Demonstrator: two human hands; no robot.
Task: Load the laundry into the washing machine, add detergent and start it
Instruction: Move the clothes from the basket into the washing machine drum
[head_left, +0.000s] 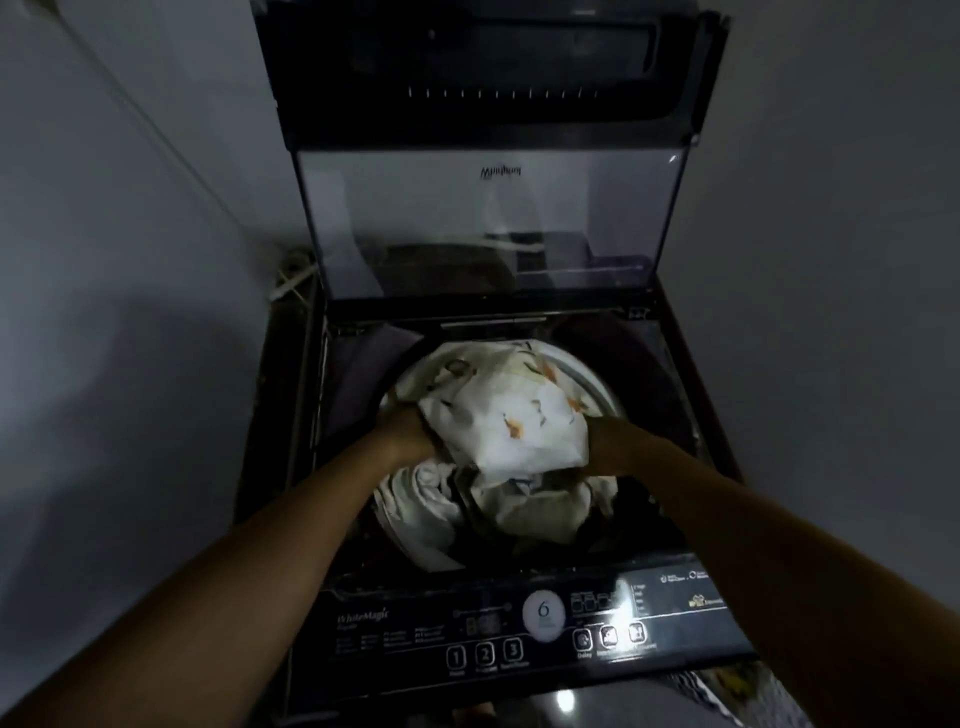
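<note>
The left hand (410, 432) and the right hand (607, 441) reach forward over the open top of the washing machine (291, 467) and hold a white printed cloth (511, 415) between them, one hand at each side of the bundle. The fingers of both hands are buried in the fabric, so how they curl cannot be seen, but each hand has hold of the cloth's edge. The cloth is bunched and pale, with small orange and dark marks on it, and it sits over the mouth of the drum (589, 375), its far part spilling back toward the drum's rear rim. Below and in front of it, more laundry (431, 501) already lies inside the drum: pale crumpled fabric on the left, and darker pieces toward the right. Both bare forearms run from the lower corners up to the bundle and cross above the control panel (395, 631) at the near edge of the machine. On that panel there is a round white dial (543, 613) marked 6 and a row of numbered buttons (484, 656) just below it. The glass lid (493, 223) stands raised at the back of the machine. Grey walls (104, 312) close in on either side, and a pale cord (292, 275) lies in the left corner behind the machine.
</note>
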